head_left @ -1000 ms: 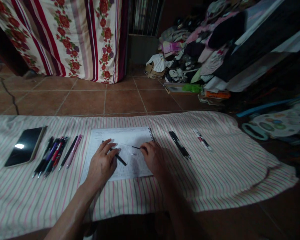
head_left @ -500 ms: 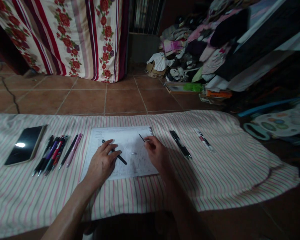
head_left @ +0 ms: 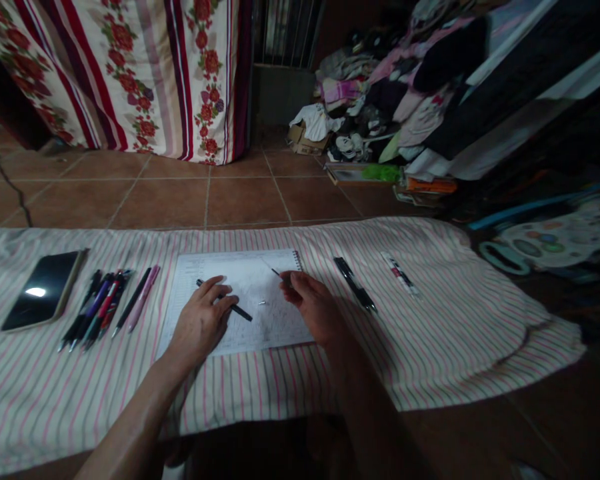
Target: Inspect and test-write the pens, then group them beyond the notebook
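My left hand (head_left: 206,316) rests on a spiral notebook (head_left: 275,333) with its fingers closed on a black pen barrel (head_left: 241,312), which lies slanted across the page. My right hand (head_left: 311,300), above the notebook's right side, pinches a thin dark pen refill (head_left: 276,273) whose end points up and left; the rest of it is hidden by the fingers. Between the two hands, a small silvery pen tip (head_left: 263,303) sits on the written page, apart from both.
Left of the notebook lie a phone (head_left: 43,291), several pens (head_left: 96,308) in a bunch, and a pink pen (head_left: 144,299) beside a black one. To the right are black pens (head_left: 355,285) and a white pen (head_left: 401,275). All rest on a striped cloth (head_left: 460,320).
My right hand has turned slightly, and less of the refill shows beyond its fingers. My left hand keeps its hold on the pen barrel. The whole view has shifted a little.
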Demonstrator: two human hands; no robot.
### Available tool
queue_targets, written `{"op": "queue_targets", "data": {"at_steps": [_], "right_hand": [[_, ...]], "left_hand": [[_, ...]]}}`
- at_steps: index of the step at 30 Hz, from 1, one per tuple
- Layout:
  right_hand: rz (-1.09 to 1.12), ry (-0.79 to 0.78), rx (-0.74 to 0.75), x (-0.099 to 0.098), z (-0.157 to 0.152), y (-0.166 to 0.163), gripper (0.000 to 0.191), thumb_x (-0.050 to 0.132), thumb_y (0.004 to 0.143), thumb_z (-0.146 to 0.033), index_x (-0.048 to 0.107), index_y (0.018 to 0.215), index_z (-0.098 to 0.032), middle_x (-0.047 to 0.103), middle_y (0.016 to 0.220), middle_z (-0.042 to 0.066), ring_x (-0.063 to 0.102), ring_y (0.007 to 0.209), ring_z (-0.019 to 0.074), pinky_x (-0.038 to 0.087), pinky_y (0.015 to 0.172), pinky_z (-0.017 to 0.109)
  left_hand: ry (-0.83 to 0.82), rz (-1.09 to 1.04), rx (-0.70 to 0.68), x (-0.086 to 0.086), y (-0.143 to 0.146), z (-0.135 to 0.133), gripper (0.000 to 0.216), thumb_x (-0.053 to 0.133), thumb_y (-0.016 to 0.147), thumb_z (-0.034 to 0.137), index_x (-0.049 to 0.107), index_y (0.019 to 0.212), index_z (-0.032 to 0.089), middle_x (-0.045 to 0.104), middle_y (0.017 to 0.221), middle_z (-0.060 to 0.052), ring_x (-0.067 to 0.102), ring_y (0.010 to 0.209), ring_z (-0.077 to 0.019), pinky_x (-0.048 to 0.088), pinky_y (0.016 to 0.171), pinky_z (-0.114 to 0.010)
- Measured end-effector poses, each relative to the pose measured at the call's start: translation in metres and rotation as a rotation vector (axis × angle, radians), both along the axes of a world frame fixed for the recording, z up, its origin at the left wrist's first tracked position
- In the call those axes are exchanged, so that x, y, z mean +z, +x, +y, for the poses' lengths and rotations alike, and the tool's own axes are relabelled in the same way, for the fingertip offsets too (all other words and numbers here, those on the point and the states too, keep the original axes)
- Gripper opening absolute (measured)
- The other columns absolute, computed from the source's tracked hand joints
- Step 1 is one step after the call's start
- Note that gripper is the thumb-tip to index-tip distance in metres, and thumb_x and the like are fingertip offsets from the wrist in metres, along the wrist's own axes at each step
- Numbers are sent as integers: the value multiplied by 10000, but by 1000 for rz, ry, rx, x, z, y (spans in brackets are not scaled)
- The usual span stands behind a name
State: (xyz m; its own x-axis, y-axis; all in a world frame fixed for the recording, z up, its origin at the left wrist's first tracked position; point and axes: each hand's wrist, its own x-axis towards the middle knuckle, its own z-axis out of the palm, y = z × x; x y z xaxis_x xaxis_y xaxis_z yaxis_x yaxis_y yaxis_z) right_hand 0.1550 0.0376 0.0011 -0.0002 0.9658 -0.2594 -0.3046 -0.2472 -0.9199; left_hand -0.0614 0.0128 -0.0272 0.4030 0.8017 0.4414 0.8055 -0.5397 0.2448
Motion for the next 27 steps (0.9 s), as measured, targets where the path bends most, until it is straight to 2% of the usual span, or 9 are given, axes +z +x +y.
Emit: {"op": "queue_targets", "data": {"at_steps": [5, 9, 12, 14, 20, 24, 27], "right_hand": [[234, -49, -28, 6, 2, 2, 399, 649, 678, -553, 711, 741, -164, 658, 722, 33, 584, 716, 112, 441, 645, 218], [360, -44, -14, 11, 2, 4, 230, 698, 654, -362, 718, 767, -163, 669, 779, 32, 593, 786, 115, 450, 688, 210], [336, 33, 27, 11, -1, 2, 234, 722, 609, -228, 711, 838, -182, 674, 821, 21, 586, 819, 112, 444, 733, 221], [283, 79, 18, 11, -3, 0, 252, 732, 597, -202, 701, 847, -204, 665, 806, 4, 576, 783, 105, 439, 731, 236], [167, 111, -126, 8, -3, 0, 219, 748, 610, -323, 690, 780, -199, 584, 664, -33, 505, 630, 76, 410, 622, 220], [210, 138, -192, 6, -1, 5, 240, 754, 605, -336, 693, 786, -192, 555, 633, -39, 491, 613, 71, 384, 568, 200], [243, 141, -251, 7, -1, 6, 244, 762, 581, -337, 690, 760, -187, 557, 635, -35, 491, 609, 74, 378, 551, 203]], "left_hand": [[11, -21, 0, 3, 1, 0, 225, 483, 813, 72, 656, 938, 144, 647, 966, -96, 479, 1140, -277, 485, 906, -443], [-1, -38, -5, 8, 2, -1, 217, 469, 828, 93, 640, 954, 134, 662, 947, -91, 486, 1120, -271, 472, 917, -448], [-3, -38, -11, 12, 3, -1, 231, 468, 819, 91, 617, 992, 128, 655, 945, -97, 490, 1103, -266, 467, 913, -443], [7, -36, -14, 14, 3, -2, 239, 484, 796, 89, 600, 1004, 115, 641, 950, -111, 498, 1076, -273, 470, 891, -443], [3, -34, 54, 13, 5, -2, 290, 444, 786, 73, 556, 1050, 117, 601, 932, -110, 547, 871, -240, 494, 759, -402], [-98, -68, 76, 13, 7, -3, 357, 405, 804, 82, 510, 1139, 145, 572, 966, -88, 568, 785, -195, 504, 680, -333], [-133, -102, 74, 15, 8, -4, 358, 391, 819, 100, 499, 1155, 160, 561, 984, -80, 574, 789, -185, 502, 681, -316]]}}
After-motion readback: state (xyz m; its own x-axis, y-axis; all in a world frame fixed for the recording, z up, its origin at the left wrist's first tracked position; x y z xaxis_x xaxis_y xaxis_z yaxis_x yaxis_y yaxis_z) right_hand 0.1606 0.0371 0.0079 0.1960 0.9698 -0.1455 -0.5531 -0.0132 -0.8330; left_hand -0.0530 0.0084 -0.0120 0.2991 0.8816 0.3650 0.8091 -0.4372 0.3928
